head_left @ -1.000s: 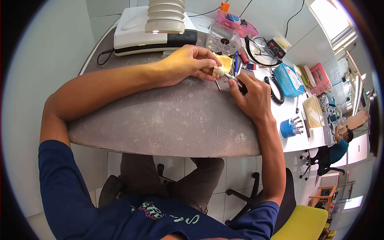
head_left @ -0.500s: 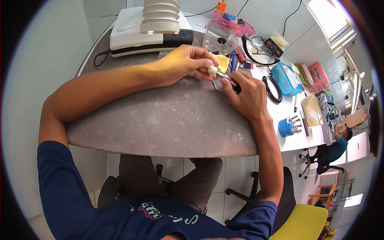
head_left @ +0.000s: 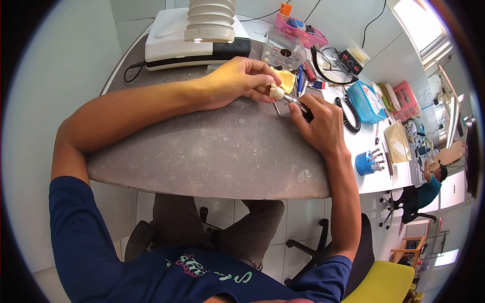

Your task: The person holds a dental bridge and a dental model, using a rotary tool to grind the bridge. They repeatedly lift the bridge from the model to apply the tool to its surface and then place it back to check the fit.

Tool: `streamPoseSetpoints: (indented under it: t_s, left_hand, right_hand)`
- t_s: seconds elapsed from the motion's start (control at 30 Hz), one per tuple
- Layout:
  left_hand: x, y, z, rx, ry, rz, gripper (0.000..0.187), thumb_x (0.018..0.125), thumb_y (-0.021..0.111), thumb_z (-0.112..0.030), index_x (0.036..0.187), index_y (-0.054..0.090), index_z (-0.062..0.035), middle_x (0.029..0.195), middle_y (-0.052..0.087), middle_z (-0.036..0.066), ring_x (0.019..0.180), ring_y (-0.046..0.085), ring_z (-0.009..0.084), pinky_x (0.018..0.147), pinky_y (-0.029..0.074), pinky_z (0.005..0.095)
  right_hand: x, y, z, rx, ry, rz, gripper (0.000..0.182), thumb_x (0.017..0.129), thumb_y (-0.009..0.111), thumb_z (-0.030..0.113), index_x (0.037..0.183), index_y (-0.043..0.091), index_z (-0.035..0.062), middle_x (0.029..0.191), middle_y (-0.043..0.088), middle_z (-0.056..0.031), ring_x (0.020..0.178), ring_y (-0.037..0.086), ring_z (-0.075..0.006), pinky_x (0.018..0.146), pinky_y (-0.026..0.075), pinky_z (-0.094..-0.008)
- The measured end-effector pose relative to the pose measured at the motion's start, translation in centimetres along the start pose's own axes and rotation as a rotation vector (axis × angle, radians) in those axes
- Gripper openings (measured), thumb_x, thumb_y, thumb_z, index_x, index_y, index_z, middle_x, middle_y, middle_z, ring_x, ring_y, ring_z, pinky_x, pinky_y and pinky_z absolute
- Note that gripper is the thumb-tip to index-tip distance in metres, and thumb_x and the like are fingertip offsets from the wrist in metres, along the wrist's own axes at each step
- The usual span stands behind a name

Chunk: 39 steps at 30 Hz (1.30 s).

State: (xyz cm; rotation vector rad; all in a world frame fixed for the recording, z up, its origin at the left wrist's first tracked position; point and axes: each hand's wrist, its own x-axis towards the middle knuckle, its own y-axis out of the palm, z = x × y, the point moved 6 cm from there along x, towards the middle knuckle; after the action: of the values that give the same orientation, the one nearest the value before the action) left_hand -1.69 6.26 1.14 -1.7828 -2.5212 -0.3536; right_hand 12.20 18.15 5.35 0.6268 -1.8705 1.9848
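Between the thumb and fingers of my left hand (head_left: pixel 246 83) is a small cream-white piece (head_left: pixel 276 92), held above the grey table (head_left: pixel 212 151). My right hand (head_left: pixel 321 120) is wrapped round a metal handpiece (head_left: pixel 292 100), whose tip points left and meets or nearly meets the piece. A yellow model (head_left: pixel 286 80) lies just behind the white piece. Below my left fingertips a thin metal tool (head_left: pixel 276 107) rests on the table.
A white machine (head_left: pixel 174 38) with a ribbed hose (head_left: pixel 211 20) stands behind. Right of it are a clear box (head_left: pixel 283 48), a pink basket (head_left: pixel 303 33), a blue basket (head_left: pixel 365 101) and a blue bur holder (head_left: pixel 368 161). Another person (head_left: pixel 427 192) sits far right.
The white piece has been turned in my left fingers and shows a more uneven side. The whole view has shifted slightly, with the table and both hands a little further right.
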Motion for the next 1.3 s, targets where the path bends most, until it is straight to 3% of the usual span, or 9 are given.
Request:
streamPoseSetpoints:
  t_s: [0.27, 0.33, 0.57, 0.63, 1.17, 1.3]
  left_hand:
    - [-0.1, -0.1, 0.1, 0.000, -0.011, 0.005, 0.019, 0.102, 0.056, -0.012, 0.110, 0.064, 0.0033, 0.112, 0.066, 0.014, 0.102, 0.069, 0.0193, 0.095, 0.059, 0.0321]
    - [-0.2, 0.1, 0.0, 0.040, 0.005, 0.033, 0.022, 0.102, 0.058, -0.017, 0.115, 0.063, 0.0011, 0.111, 0.066, 0.011, 0.101, 0.067, 0.0150, 0.094, 0.058, 0.0292]
    - [0.2, 0.1, 0.4, 0.030, -0.001, 0.057, 0.023, 0.102, 0.058, -0.018, 0.114, 0.064, 0.0011, 0.109, 0.066, 0.010, 0.101, 0.067, 0.0147, 0.094, 0.058, 0.0293]
    - [0.2, 0.1, 0.2, 0.010, 0.019, 0.024, 0.018, 0.100, 0.060, -0.014, 0.108, 0.065, 0.0019, 0.111, 0.067, 0.012, 0.103, 0.069, 0.0191, 0.093, 0.059, 0.0319]
    - [-0.1, 0.0, 0.0, 0.007, 0.014, 0.013, 0.019, 0.102, 0.056, -0.012, 0.108, 0.066, 0.0025, 0.110, 0.067, 0.011, 0.099, 0.068, 0.0168, 0.094, 0.059, 0.0313]
    - [0.1, 0.3, 0.1, 0.035, 0.022, 0.042, 0.020, 0.102, 0.056, -0.014, 0.111, 0.064, 0.0019, 0.110, 0.066, 0.011, 0.101, 0.068, 0.0164, 0.094, 0.059, 0.0306]
  right_hand:
    - [0.0, 0.0, 0.3, 0.015, -0.038, -0.027, 0.029, 0.089, 0.070, 0.032, 0.082, 0.069, 0.0040, 0.070, 0.066, -0.0100, 0.055, 0.064, -0.0266, 0.052, 0.049, -0.0384]
    - [-0.2, -0.2, -0.3, 0.000, -0.001, -0.002, 0.029, 0.089, 0.070, 0.032, 0.082, 0.069, 0.0039, 0.071, 0.067, -0.0102, 0.055, 0.064, -0.0270, 0.052, 0.049, -0.0384]
    - [0.3, 0.1, 0.7, 0.022, -0.028, 0.006, 0.029, 0.089, 0.070, 0.032, 0.082, 0.069, 0.0040, 0.071, 0.067, -0.0107, 0.055, 0.064, -0.0270, 0.051, 0.049, -0.0383]
    - [0.4, 0.1, 1.1, 0.037, -0.067, -0.006, 0.029, 0.088, 0.070, 0.032, 0.083, 0.070, 0.0041, 0.070, 0.067, -0.0113, 0.054, 0.064, -0.0274, 0.051, 0.049, -0.0384]
    - [0.0, 0.1, -0.1, -0.017, -0.008, 0.032, 0.029, 0.089, 0.070, 0.034, 0.087, 0.071, 0.0042, 0.076, 0.070, -0.0115, 0.057, 0.066, -0.0277, 0.053, 0.051, -0.0380]
    - [0.1, 0.0, 1.0, 0.006, -0.088, -0.010, 0.029, 0.088, 0.071, 0.033, 0.088, 0.072, 0.0044, 0.074, 0.069, -0.0106, 0.055, 0.065, -0.0260, 0.051, 0.051, -0.0381]
